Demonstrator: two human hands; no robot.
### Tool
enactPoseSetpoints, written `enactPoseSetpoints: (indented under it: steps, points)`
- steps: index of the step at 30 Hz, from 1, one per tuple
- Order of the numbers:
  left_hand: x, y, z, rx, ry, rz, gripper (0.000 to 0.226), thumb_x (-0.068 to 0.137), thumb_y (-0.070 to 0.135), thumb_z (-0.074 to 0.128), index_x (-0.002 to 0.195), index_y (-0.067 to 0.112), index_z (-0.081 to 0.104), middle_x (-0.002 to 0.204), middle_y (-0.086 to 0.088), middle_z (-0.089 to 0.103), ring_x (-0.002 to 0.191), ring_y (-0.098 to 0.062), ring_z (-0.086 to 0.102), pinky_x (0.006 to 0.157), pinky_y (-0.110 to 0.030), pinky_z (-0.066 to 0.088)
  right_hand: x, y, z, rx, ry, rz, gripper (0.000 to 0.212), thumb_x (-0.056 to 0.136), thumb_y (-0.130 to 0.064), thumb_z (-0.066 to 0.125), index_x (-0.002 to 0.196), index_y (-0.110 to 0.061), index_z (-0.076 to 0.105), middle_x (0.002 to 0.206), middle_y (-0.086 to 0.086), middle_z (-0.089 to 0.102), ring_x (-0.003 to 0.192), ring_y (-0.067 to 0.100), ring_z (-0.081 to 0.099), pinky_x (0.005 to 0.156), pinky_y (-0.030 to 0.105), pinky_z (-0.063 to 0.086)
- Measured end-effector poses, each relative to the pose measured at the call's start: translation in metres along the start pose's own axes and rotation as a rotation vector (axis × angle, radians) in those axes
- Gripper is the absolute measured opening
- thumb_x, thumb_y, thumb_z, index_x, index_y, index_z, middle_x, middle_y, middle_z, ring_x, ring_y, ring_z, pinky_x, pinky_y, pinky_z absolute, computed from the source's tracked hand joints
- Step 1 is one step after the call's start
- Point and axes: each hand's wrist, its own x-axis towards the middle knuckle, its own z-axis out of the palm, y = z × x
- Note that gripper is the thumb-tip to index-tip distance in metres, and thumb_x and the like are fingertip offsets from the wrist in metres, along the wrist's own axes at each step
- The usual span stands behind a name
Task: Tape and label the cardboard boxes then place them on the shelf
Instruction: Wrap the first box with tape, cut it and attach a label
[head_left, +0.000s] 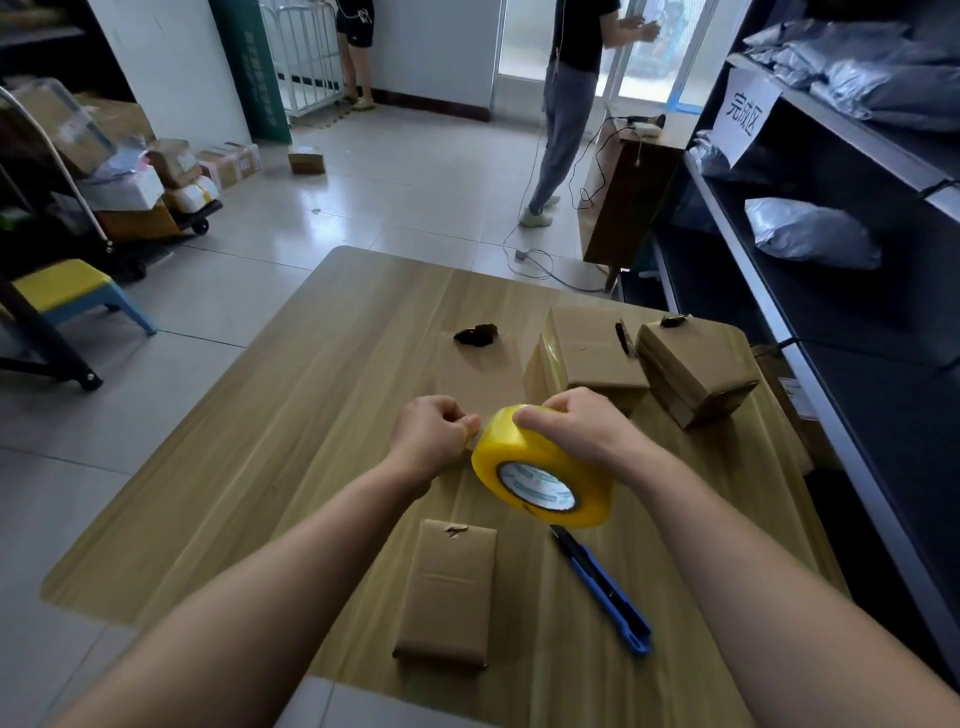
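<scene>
Ok, counts first: four cardboard boxes, one tape roll, one knife, all on or over the wooden table (218, 467).

Our right hand (571, 423) grips the yellow tape roll (540, 465) from above, fingers curled over its rim, and holds it just above the table at frame centre. Our left hand (436, 431) is curled, with thumb and forefinger pinching at the roll's left edge. Whether a loose end of tape sits between them we can't tell.

Boxes:
- A flat box (478, 379) lies just beyond the hands with one dark lump (475, 335) on its far end.
- A second box (592, 348) is right of centre.
- A third box (691, 369) is just beside the second, further right.
- A near box (447, 592) lies at lower centre, between our forearms, with one torn spot near its far edge.

One blue utility knife (602, 592) lies right of the near box, apart from it.

The dark shelf (810, 364) runs down the right edge and carries grey poly bags (810, 234) and one white sign (743, 117). The top-tier pile is too jumbled to count.

Two people stand at the top of the frame. One yellow-topped stool (67, 291) is at mid left.
</scene>
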Motion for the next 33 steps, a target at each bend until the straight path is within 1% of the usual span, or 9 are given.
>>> enactPoseSetpoints:
  steps: [2,4,7,12,17,22,25,29,33]
  points:
    - [0.0,-0.003,0.002,-0.05,-0.005,-0.031,0.023,0.09,0.024,0.066,0.076,0.006,0.066,0.079,-0.014,0.068,0.075,-0.029,0.063,0.07,-0.042,0.054,0.001,-0.002,-0.007,-0.047,-0.071,0.029,0.063,0.086,-0.061,0.058,0.128,-0.014,0.06,0.116,0.003,0.06,0.103,0.021,0.057,0.081,0.033,0.046]
    - [0.0,-0.004,-0.002,-0.119,-0.008,-0.05,0.023,0.092,0.021,0.064,0.079,0.002,0.065,0.073,-0.011,0.062,0.066,-0.024,0.054,0.06,-0.035,0.046,0.003,0.0,-0.011,-0.134,-0.098,0.055,0.071,0.083,-0.068,0.058,0.129,-0.014,0.059,0.121,0.004,0.061,0.103,0.021,0.057,0.084,0.033,0.047]
    - [-0.001,-0.006,-0.009,-0.179,-0.06,-0.05,0.022,0.093,0.017,0.063,0.075,0.004,0.062,0.065,-0.006,0.057,0.056,-0.015,0.047,0.051,-0.024,0.037,0.003,0.009,-0.011,-0.315,-0.105,0.101,0.081,0.076,-0.079,0.053,0.122,-0.013,0.062,0.109,0.002,0.064,0.097,0.02,0.061,0.088,0.037,0.052]
    - [-0.004,-0.026,-0.007,-0.182,-0.077,-0.103,0.025,0.093,0.017,0.063,0.071,0.007,0.058,0.064,-0.007,0.054,0.052,-0.013,0.043,0.047,-0.023,0.035,-0.004,0.025,-0.003,-0.199,-0.212,0.127,0.068,0.089,-0.067,0.048,0.133,-0.016,0.055,0.121,0.004,0.061,0.105,0.021,0.059,0.088,0.034,0.049]
    - [-0.007,-0.051,-0.008,-0.196,-0.054,-0.164,0.028,0.094,0.015,0.062,0.067,0.008,0.058,0.06,-0.006,0.054,0.051,-0.015,0.042,0.047,-0.024,0.033,-0.007,0.03,0.008,-0.117,-0.198,0.074,0.05,0.093,-0.052,0.052,0.133,-0.022,0.056,0.131,0.005,0.057,0.109,0.022,0.055,0.094,0.037,0.048]
    - [-0.011,-0.07,-0.014,-0.19,-0.037,-0.188,0.029,0.093,0.014,0.063,0.065,0.008,0.059,0.06,-0.005,0.056,0.052,-0.015,0.044,0.048,-0.025,0.034,-0.009,0.025,0.024,-0.486,-0.198,0.022,0.056,0.096,-0.061,0.04,0.134,-0.024,0.055,0.13,0.003,0.059,0.114,0.023,0.057,0.094,0.039,0.05]
    - [-0.016,-0.086,-0.01,-0.176,-0.039,-0.254,0.026,0.092,0.016,0.064,0.068,0.006,0.062,0.061,-0.005,0.057,0.052,-0.015,0.045,0.048,-0.024,0.034,-0.007,0.026,0.041,-0.548,-0.183,0.035,0.055,0.098,-0.062,0.033,0.129,-0.025,0.059,0.125,0.003,0.062,0.112,0.024,0.058,0.09,0.039,0.05]
    - [-0.02,-0.103,-0.002,-0.14,-0.069,-0.329,0.025,0.093,0.019,0.063,0.071,0.007,0.063,0.065,-0.006,0.058,0.052,-0.014,0.046,0.045,-0.023,0.033,-0.005,0.032,0.066,-0.644,-0.145,0.07,0.054,0.097,-0.062,0.033,0.12,-0.023,0.064,0.115,0.002,0.065,0.104,0.025,0.061,0.078,0.034,0.047]
    - [-0.018,-0.113,0.003,-0.052,-0.05,-0.36,0.026,0.093,0.022,0.063,0.073,0.005,0.066,0.067,-0.007,0.061,0.055,-0.015,0.049,0.05,-0.024,0.037,-0.004,0.037,0.085,-0.675,-0.124,0.106,0.056,0.097,-0.061,0.033,0.111,-0.018,0.067,0.101,0.002,0.065,0.093,0.023,0.061,0.07,0.03,0.044]
